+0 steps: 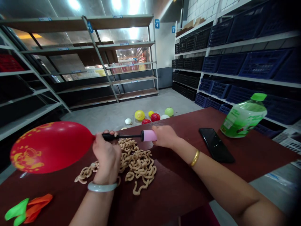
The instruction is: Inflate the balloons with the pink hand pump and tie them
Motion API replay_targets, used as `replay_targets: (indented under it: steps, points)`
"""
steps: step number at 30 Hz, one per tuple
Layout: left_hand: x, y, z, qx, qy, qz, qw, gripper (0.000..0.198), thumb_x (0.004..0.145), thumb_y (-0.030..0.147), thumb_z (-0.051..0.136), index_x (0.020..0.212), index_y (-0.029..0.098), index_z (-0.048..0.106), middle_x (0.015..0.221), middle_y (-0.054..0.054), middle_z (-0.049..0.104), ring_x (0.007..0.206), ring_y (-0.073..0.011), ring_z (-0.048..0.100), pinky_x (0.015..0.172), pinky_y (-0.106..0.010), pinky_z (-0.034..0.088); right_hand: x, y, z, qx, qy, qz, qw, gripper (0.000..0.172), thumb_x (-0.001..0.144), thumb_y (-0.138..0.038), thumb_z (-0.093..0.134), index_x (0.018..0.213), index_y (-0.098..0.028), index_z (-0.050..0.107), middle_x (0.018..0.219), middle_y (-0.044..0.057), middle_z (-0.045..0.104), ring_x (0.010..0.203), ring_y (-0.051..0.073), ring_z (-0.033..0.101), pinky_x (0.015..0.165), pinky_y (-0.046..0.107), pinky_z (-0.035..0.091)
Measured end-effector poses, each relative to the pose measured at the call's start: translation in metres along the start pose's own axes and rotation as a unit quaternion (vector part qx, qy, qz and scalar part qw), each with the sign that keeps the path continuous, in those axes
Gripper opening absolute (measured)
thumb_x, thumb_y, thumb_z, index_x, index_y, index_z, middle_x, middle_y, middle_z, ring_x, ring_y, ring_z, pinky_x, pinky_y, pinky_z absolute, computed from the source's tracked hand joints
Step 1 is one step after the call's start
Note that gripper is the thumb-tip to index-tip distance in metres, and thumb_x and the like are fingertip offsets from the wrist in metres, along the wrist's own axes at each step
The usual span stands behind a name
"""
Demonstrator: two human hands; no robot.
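A large red balloon [53, 147] with yellow print is swollen with air, its neck at the end of a hand pump [149, 135]. My left hand [107, 153] is closed round the pump's black handle and the balloon's neck. The pump's pink barrel sits in the closed fingers of my right hand [166, 136], and a dark rod shows between the two hands. Under and beside my left hand lies a heap of tan, curly, string-like pieces [141, 164] on the brown table [178, 185]. Limp green [18, 211] and orange [39, 205] balloons lie at the front left.
On the table's right are a black phone [216, 145] and a green-capped bottle [244, 116]. Several blown-up balloons [139, 115] rest on the floor beyond the table. Metal shelves [131, 82] stand at the back, and blue crates [263, 62] fill shelves on the right.
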State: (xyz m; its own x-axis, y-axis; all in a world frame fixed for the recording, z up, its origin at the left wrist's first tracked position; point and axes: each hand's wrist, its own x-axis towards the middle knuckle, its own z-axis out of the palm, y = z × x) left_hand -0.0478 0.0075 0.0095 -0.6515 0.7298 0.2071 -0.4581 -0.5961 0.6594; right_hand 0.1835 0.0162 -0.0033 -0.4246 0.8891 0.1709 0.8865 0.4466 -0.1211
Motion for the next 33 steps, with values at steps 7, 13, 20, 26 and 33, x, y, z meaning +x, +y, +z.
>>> replay_targets:
  steps: [7,13,20,26,33]
  points:
    - [-0.051,-0.031,0.017,-0.034,-0.037,-0.081,0.995,0.019,0.088,0.024,0.067,0.082,0.021,0.05,0.077,0.002,0.055,0.066,-0.0119,0.055,0.063,-0.027,0.051,-0.009,-0.033,0.0,0.011,0.004,0.006,1.0,0.038,0.084,-0.047,0.062,0.112,-0.02,0.058,0.103,0.012,0.075,0.09,0.03,0.073,0.072,0.036,0.052]
    - [-0.028,-0.012,0.011,0.002,-0.047,-0.037,0.998,0.02,0.084,0.024,0.068,0.082,0.022,0.048,0.075,0.002,0.054,0.065,-0.0136,0.056,0.062,-0.029,0.051,-0.007,-0.03,-0.001,0.017,-0.001,0.008,1.0,0.041,0.087,-0.05,0.061,0.115,-0.02,0.058,0.105,0.013,0.075,0.093,0.031,0.073,0.076,0.037,0.053]
    - [0.033,0.022,-0.012,0.012,0.044,-0.012,0.999,0.012,0.083,0.013,0.053,0.08,0.02,0.044,0.071,0.002,0.051,0.06,-0.0123,0.055,0.058,-0.028,0.048,0.001,-0.004,0.002,-0.01,0.006,0.008,1.0,0.04,0.088,-0.049,0.062,0.115,-0.02,0.059,0.108,0.013,0.074,0.096,0.031,0.072,0.076,0.037,0.051]
    - [0.011,-0.01,-0.005,-0.03,0.03,-0.054,0.998,0.011,0.09,0.016,0.051,0.084,0.021,0.044,0.07,0.003,0.054,0.058,-0.0115,0.054,0.059,-0.026,0.046,-0.001,-0.001,0.002,-0.023,-0.016,-0.003,1.0,0.04,0.081,-0.047,0.066,0.11,-0.02,0.061,0.099,0.012,0.075,0.089,0.032,0.072,0.072,0.037,0.049]
    - [-0.05,-0.041,0.016,-0.049,-0.036,-0.105,0.993,0.028,0.081,0.024,0.073,0.085,0.021,0.046,0.072,0.003,0.057,0.061,-0.0111,0.057,0.064,-0.027,0.049,-0.01,-0.025,0.004,0.012,-0.015,0.014,1.0,0.042,0.083,-0.052,0.061,0.11,-0.021,0.06,0.097,0.011,0.075,0.087,0.031,0.072,0.069,0.036,0.048]
